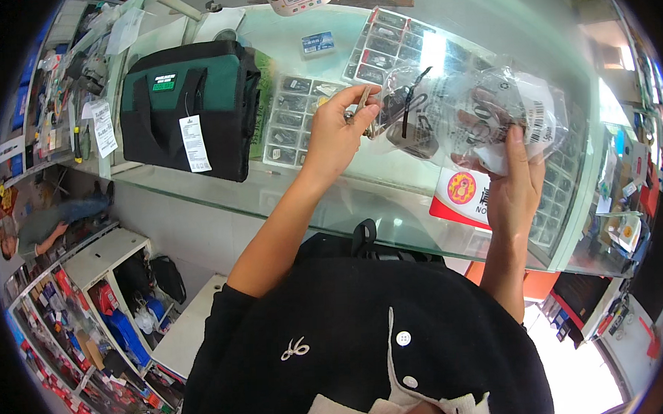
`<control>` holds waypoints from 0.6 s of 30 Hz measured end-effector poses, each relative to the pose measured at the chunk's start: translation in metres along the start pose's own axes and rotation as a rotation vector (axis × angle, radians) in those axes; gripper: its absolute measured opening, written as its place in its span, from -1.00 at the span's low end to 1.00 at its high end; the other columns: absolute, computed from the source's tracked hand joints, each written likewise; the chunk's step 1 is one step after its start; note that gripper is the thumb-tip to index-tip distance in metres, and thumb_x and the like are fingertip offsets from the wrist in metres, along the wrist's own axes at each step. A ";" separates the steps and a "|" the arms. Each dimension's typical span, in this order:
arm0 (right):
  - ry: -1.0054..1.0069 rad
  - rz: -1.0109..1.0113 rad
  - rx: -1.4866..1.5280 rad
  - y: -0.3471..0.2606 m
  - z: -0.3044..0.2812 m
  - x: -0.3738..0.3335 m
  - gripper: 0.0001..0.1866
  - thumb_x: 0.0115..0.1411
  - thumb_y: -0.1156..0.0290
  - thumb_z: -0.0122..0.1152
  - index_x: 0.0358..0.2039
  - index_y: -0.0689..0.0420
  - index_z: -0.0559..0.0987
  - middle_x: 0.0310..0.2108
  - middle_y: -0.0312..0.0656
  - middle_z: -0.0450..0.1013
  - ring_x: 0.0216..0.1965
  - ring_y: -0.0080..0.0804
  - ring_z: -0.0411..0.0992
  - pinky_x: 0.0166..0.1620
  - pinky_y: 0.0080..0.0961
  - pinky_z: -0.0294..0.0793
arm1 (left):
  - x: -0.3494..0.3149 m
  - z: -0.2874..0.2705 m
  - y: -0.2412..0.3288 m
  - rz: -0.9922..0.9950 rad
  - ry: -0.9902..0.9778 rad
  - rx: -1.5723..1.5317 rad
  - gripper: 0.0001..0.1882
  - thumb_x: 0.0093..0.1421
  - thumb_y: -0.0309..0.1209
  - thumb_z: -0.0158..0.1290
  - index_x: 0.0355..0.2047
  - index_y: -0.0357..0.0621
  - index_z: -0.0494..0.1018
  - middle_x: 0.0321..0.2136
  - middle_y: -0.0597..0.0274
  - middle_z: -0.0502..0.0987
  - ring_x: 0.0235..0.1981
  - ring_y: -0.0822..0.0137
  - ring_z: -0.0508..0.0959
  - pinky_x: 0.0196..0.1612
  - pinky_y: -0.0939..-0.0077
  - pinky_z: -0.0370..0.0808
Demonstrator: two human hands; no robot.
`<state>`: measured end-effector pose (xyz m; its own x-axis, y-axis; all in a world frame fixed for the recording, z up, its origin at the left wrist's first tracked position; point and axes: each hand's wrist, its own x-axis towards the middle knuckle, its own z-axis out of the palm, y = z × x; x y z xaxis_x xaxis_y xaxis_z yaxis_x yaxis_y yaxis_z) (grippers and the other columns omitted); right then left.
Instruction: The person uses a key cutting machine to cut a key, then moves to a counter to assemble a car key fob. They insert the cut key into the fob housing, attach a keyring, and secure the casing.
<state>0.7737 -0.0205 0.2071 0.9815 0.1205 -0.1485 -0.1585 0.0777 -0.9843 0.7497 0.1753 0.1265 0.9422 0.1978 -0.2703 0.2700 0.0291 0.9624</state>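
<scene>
My right hand (519, 180) is closed on a clear plastic bag (483, 115), its thumb on the front and its fingers showing through the film. The bag has printing and a barcode; a dark brown object (413, 133) and a black strap or tie show at its left end. Beside that end, my left hand (339, 129) pinches a small, thin metal object (365, 100) between thumb and fingertips. Its exact kind is too small to tell. Both hands are over the glass counter (331, 192).
A black and green tool bag (158, 133) with a white tag stands left on the counter. Divided cases of small parts (291, 120) show around the middle. A red and white sign (460, 198) lies below the plastic bag. Shelves of goods (78, 344) stand lower left, near another person (44, 234).
</scene>
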 end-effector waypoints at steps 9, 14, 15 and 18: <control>0.320 -0.001 -0.054 0.011 -0.040 0.012 -0.68 0.20 0.36 0.00 -0.05 0.16 0.34 -0.21 -0.21 0.41 -0.27 -0.42 0.46 -0.51 -0.49 0.51 | -0.001 0.015 0.004 0.003 -0.116 0.045 -0.73 0.12 -0.54 -0.03 -0.14 -0.22 0.42 -0.35 0.27 0.52 -0.42 0.57 0.41 -0.39 0.70 0.34; 0.476 -0.007 -0.063 0.011 -0.088 0.009 -0.68 0.19 0.31 0.02 -0.07 0.14 0.37 -0.24 -0.26 0.44 -0.27 -0.47 0.45 -0.47 -0.58 0.49 | -0.006 0.017 0.006 -0.025 -0.100 0.016 -0.72 0.11 -0.54 0.00 -0.13 -0.21 0.42 -0.36 0.24 0.52 -0.38 0.52 0.47 -0.31 0.65 0.42; 0.525 0.029 -0.056 0.013 -0.099 0.009 -0.68 0.19 0.31 0.02 -0.07 0.14 0.38 -0.25 -0.27 0.45 -0.29 -0.47 0.46 -0.45 -0.57 0.48 | -0.008 0.016 0.006 -0.076 -0.104 0.002 -0.70 0.11 -0.53 -0.01 -0.11 -0.21 0.41 -0.36 0.24 0.51 -0.43 0.54 0.45 -0.36 0.65 0.41; 0.574 0.113 -0.007 0.023 -0.140 0.009 -0.69 0.18 0.33 0.03 -0.07 0.12 0.38 -0.19 -0.28 0.41 -0.22 -0.49 0.40 -0.30 -0.43 0.48 | -0.013 0.010 0.006 -0.193 -0.143 -0.121 -0.64 0.11 -0.53 -0.03 -0.04 -0.23 0.35 -0.35 0.21 0.49 -0.54 0.58 0.39 -0.47 0.68 0.38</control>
<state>0.7939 -0.1557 0.1699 0.8596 -0.4284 -0.2784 -0.2665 0.0889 -0.9597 0.7408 0.1630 0.1354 0.8965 0.0369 -0.4415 0.4295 0.1717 0.8866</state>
